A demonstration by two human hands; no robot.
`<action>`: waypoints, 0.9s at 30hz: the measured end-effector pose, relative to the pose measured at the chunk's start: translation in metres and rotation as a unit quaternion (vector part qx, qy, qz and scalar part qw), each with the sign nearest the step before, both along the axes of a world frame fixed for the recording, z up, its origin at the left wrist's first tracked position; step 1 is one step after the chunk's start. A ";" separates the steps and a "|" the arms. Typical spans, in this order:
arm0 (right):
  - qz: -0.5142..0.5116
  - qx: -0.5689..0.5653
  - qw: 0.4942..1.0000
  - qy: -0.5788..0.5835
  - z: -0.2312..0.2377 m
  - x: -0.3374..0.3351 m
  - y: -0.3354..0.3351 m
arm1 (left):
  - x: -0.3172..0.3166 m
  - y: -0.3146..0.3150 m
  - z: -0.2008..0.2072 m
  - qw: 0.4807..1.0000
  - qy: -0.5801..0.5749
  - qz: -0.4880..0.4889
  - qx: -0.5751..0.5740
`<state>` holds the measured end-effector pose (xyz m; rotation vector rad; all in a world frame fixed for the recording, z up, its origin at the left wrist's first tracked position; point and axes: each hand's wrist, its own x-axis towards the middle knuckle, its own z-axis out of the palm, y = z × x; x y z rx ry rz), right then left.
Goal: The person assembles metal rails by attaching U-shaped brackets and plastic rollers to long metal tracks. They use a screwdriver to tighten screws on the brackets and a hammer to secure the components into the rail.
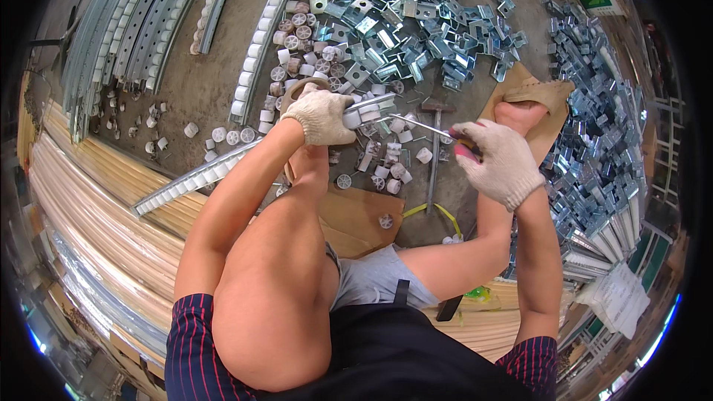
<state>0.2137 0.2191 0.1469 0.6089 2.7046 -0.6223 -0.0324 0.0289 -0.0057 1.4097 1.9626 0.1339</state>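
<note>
My left hand (321, 116), in a white knit glove, is wrapped round a metal roller rail (191, 180) near its far end. White wheels fill the channel of this rail, which slants down to the left under my forearm. My right hand (496, 160) wears a similar glove with bare fingertips showing. It pinches a thin metal rod (422, 125), whose far tip reaches to the end of the rail. Loose white wheels (344, 181) lie on the floor below the rail. A hammer (434, 156) rests on the floor between my hands.
Bent metal brackets (394, 18) are heaped ahead, with another large heap (594, 119) at the right. Long metal rails (160, 15) lie at the far left. Bundled tan strips (111, 186) run along the left. Brown cardboard (360, 215) lies under my legs.
</note>
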 end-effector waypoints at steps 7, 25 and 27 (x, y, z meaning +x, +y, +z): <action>0.180 0.016 0.979 -0.091 -0.009 -0.067 0.024 | 0.013 -0.008 -0.010 0.999 -0.006 0.037 0.035; 0.256 0.057 0.961 -0.083 -0.128 -0.036 0.060 | 0.014 -0.014 -0.017 0.997 0.018 0.010 0.071; 0.261 0.066 0.960 -0.080 -0.115 -0.036 0.058 | 0.014 -0.017 -0.021 0.996 0.020 0.022 0.085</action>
